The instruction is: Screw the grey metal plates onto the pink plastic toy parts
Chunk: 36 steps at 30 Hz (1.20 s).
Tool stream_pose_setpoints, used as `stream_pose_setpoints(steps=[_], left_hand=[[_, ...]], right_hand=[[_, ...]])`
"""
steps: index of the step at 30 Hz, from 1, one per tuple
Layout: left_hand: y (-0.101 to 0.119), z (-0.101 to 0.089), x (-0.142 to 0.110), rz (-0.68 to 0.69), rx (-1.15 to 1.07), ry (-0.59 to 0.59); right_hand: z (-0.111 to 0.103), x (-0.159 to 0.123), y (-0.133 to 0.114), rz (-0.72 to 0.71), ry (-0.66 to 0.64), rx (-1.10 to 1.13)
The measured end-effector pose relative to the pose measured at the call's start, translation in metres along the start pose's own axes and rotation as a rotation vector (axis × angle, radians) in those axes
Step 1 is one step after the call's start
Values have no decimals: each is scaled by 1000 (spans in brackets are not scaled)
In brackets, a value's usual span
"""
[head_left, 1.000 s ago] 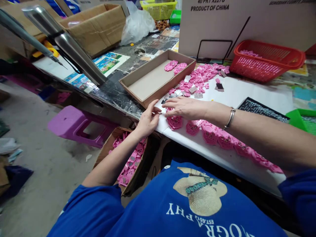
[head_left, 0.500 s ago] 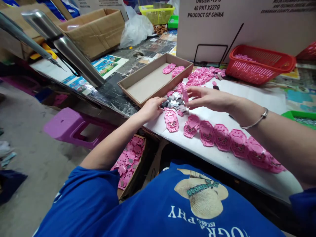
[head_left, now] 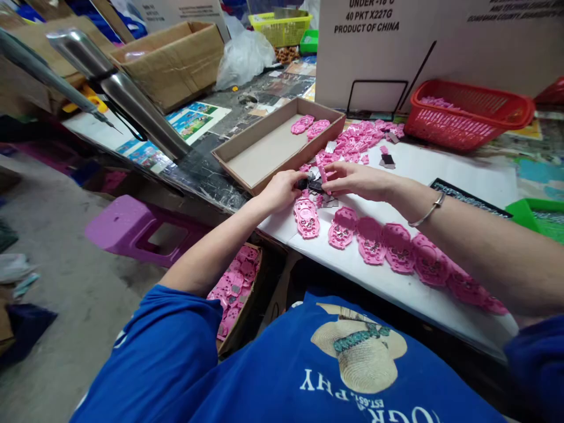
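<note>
My right hand pinches a thin pink plastic part, held on edge above the pile of small grey and black flat pieces. Close on its left, my left hand has its fingertips closed around a small black piece, whose kind I cannot make out. Just below the hands lies a pink plastic casing with small metal bits in it. More such casings form a row along the table edge, partly under my right forearm. Behind my hands is a heap of small pink parts.
A shallow cardboard tray with two pink casings stands behind my left hand. A red basket sits back right, a green tray at right. A metal post with a screwdriver stands left. Below is a box of pink parts.
My right hand has moved left and slightly down with the pink part, closer to my left hand. The left hand has shifted slightly right. A black strip beside the right wrist is now uncovered.
</note>
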<state>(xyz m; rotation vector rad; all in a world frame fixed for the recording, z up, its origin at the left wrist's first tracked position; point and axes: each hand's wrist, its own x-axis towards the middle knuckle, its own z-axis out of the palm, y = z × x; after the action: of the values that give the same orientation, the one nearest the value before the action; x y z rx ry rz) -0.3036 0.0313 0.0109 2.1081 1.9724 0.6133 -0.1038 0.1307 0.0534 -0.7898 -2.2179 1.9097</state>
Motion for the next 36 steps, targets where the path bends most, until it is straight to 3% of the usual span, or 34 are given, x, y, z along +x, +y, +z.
stream_pose_setpoints(steps=[7,11,15,18,20,23,26,31,36], left_hand=[[3,4,23,14,4,-10],[8,8,38,-16,8,-2],[14,8,48,-42,20,-20],[20,-2,50,-55,34,-57],[26,-12,49,-61,57,-116],[40,-24,47,-56,163,-307],[55,-26,48,-31,291,-445],[70,-17,55,71,402,-511],[69,-7,65,141,255,-471]], right_hand=[[-12,18,12,-13,44,56],[-20,26,16,17,135,66],[-30,23,15,41,258,81],[-39,11,14,20,277,75],[-43,3,13,-10,279,65],[-44,-6,14,-39,300,47],[-42,-9,15,-67,334,10],[-40,-14,19,-80,368,-59],[-47,-18,23,-129,443,-107]])
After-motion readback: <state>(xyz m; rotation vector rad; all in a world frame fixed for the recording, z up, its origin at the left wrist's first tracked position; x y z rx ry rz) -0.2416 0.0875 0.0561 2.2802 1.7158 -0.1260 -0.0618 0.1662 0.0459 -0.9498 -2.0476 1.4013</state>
